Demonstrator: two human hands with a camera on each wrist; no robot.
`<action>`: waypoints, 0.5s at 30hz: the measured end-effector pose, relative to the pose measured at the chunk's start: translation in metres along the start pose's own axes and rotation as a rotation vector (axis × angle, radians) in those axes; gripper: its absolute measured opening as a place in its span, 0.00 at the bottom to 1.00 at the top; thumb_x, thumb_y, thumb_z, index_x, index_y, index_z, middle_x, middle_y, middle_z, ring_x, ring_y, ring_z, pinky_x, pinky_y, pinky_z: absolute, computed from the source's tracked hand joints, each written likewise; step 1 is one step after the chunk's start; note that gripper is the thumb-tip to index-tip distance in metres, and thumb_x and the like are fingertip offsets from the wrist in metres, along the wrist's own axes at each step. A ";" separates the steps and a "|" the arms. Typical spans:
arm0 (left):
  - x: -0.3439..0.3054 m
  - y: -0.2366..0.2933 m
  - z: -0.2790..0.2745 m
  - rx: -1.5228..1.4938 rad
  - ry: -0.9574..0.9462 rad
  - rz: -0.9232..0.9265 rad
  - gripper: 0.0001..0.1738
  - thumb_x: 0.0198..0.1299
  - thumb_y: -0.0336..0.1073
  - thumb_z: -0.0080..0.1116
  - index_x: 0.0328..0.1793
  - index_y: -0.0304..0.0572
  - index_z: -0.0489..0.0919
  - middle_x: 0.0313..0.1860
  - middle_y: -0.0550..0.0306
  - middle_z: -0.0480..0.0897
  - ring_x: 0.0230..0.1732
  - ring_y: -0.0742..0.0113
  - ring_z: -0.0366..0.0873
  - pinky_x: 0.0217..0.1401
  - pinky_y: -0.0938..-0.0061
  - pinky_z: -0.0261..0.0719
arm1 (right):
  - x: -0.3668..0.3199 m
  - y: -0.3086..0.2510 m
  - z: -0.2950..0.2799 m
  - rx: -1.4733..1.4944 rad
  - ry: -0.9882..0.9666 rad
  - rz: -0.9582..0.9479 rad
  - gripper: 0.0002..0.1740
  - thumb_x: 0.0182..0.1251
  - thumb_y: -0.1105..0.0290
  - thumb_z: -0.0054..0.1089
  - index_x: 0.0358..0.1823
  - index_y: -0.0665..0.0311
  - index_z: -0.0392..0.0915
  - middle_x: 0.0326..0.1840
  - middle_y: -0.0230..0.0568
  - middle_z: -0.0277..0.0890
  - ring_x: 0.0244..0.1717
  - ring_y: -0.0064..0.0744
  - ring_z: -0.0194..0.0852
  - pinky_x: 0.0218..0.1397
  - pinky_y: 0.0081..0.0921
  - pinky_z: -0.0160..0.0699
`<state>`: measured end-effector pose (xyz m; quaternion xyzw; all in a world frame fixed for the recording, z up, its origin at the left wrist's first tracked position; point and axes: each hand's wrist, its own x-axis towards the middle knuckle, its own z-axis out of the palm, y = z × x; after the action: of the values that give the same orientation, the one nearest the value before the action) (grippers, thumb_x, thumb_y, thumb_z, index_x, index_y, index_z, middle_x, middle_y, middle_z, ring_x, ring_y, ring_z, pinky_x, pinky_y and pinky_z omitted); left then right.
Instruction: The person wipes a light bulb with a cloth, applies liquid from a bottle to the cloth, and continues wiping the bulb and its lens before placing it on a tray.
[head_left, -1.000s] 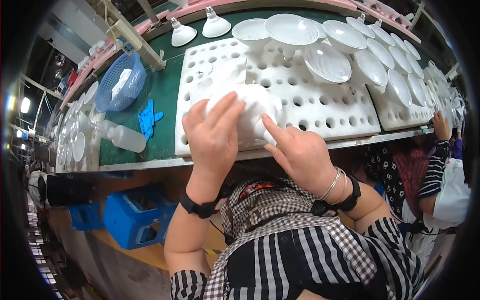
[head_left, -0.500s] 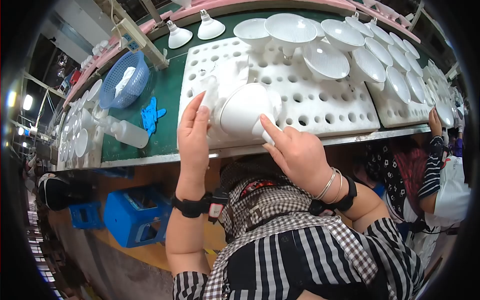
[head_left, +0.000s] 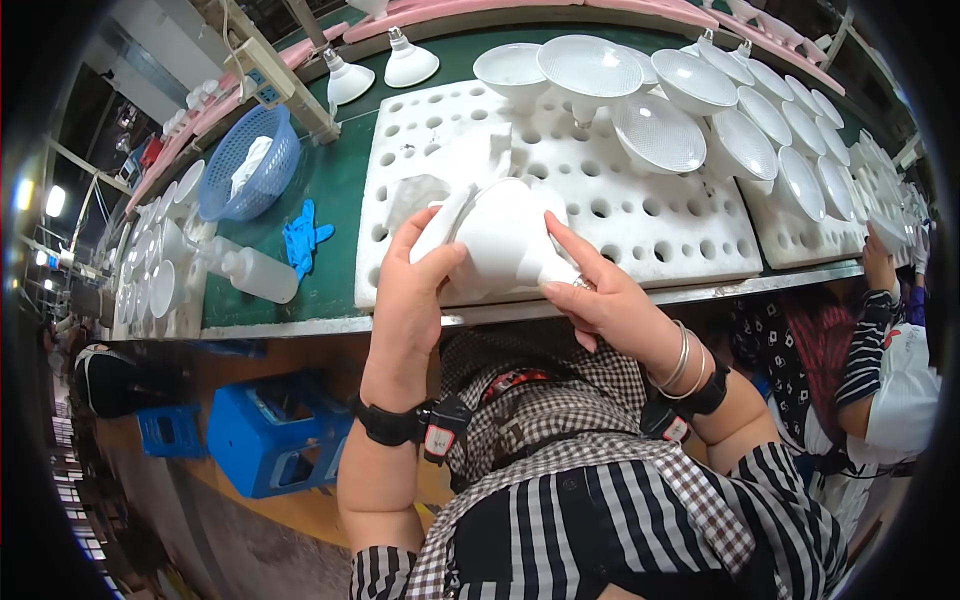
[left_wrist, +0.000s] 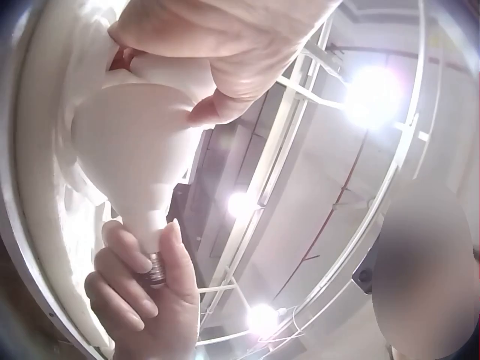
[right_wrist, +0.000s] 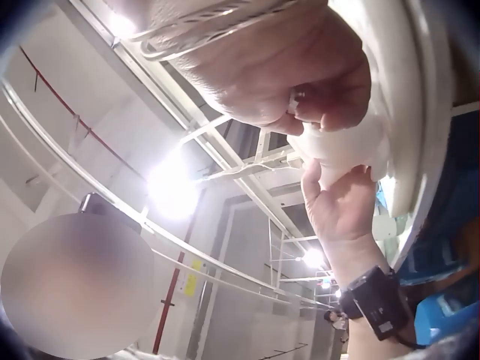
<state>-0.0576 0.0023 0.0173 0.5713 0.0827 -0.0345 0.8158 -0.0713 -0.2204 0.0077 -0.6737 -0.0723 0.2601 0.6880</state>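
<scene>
A white cone-shaped reflector bulb (head_left: 505, 235) is held between both hands over the foam board's near edge. My right hand (head_left: 615, 308) grips its narrow neck; in the left wrist view the fingers curl around the metal screw base (left_wrist: 156, 270). At the wide end, my left hand (head_left: 405, 300) holds the bulb's rim, thumb on its side, with soft white cloth-like material (head_left: 432, 236) under the fingers. The bulb lies tilted, wide end to the left. The right wrist view shows the left hand (right_wrist: 345, 206) at the bulb's far end.
The white foam board (head_left: 690, 215) has rows of holes, with several bulbs (head_left: 660, 133) standing in it face up. Crumpled white material (head_left: 470, 155) lies on its left part. Further left are a blue basket (head_left: 215, 185), blue glove (head_left: 303, 238) and white bottle (head_left: 262, 275). Another person's hand (head_left: 878, 262) works at far right.
My left hand moved off the bulb's wide end with the white material, then came back to grip the rim. The right hand shifted its hold on the neck, showing the screw base.
</scene>
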 end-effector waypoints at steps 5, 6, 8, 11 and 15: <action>0.008 0.003 0.001 0.080 -0.015 0.022 0.29 0.57 0.24 0.58 0.67 0.30 0.70 0.57 0.50 0.79 0.55 0.66 0.78 0.60 0.73 0.76 | -0.001 -0.001 0.003 -0.027 0.017 0.005 0.44 0.74 0.67 0.56 0.84 0.55 0.40 0.27 0.29 0.65 0.14 0.14 0.59 0.16 0.16 0.66; 0.007 0.002 0.000 0.064 -0.031 0.036 0.29 0.57 0.24 0.58 0.67 0.30 0.71 0.57 0.50 0.79 0.55 0.66 0.79 0.60 0.73 0.76 | -0.001 -0.003 0.004 -0.026 0.024 0.014 0.44 0.74 0.67 0.56 0.84 0.54 0.40 0.27 0.29 0.66 0.14 0.14 0.59 0.16 0.16 0.65; 0.000 -0.001 -0.004 0.048 -0.025 0.041 0.29 0.56 0.23 0.58 0.67 0.29 0.71 0.57 0.49 0.79 0.55 0.66 0.79 0.60 0.74 0.76 | -0.001 -0.001 0.004 -0.026 0.016 -0.007 0.44 0.73 0.67 0.56 0.84 0.54 0.40 0.27 0.29 0.66 0.14 0.14 0.59 0.16 0.16 0.65; -0.002 -0.004 -0.005 0.016 -0.014 0.056 0.30 0.56 0.22 0.57 0.68 0.29 0.70 0.57 0.49 0.79 0.55 0.66 0.79 0.59 0.74 0.76 | -0.002 0.002 0.005 -0.037 0.009 -0.025 0.44 0.73 0.67 0.57 0.84 0.53 0.40 0.27 0.29 0.66 0.13 0.14 0.59 0.16 0.16 0.65; 0.006 0.003 0.007 0.093 0.083 0.028 0.31 0.56 0.20 0.55 0.69 0.28 0.69 0.58 0.48 0.79 0.56 0.65 0.79 0.60 0.73 0.77 | -0.002 -0.002 0.006 -0.061 0.033 0.016 0.44 0.73 0.67 0.57 0.84 0.53 0.40 0.26 0.28 0.65 0.13 0.14 0.59 0.15 0.17 0.66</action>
<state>-0.0504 -0.0033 0.0215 0.6108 0.1066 -0.0032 0.7846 -0.0756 -0.2160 0.0105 -0.6991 -0.0635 0.2524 0.6659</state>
